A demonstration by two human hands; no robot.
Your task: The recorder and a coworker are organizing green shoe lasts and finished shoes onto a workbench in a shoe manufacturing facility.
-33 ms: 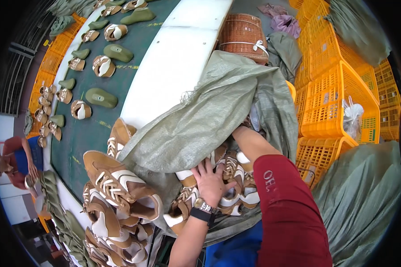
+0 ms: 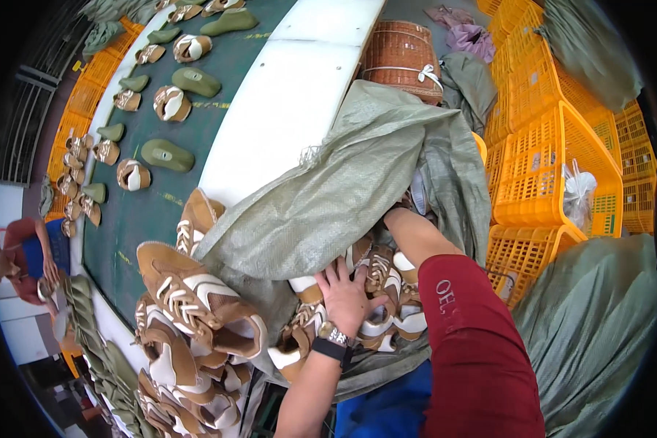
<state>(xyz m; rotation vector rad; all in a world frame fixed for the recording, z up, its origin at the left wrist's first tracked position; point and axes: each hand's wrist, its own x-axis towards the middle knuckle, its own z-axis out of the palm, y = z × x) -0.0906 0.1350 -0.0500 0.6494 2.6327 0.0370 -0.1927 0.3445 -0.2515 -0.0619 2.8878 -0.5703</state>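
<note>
My left hand [image 2: 343,298] lies with fingers spread on brown-and-white sneaker uppers [image 2: 378,281] bundled inside an open grey-green woven sack [image 2: 292,226]. A watch and a black band circle that wrist. My right arm, in a dark red sleeve [image 2: 482,343], reaches under the sack's flap, and the fold hides the fingers of my right hand [image 2: 396,214]. Left of the sack rises a heap of similar laced uppers [image 2: 197,299], piled at the table edge.
A green conveyor belt [image 2: 175,201] carries uppers and green shoe lasts [image 2: 168,155] beside a white tabletop [image 2: 266,109]. At right stand stacked yellow crates [image 2: 529,168] and another sack [image 2: 591,314]. A wicker basket [image 2: 401,58] sits behind. At far left a person [image 2: 29,252] handles something.
The view has shifted very slightly. Both my hands keep the same places.
</note>
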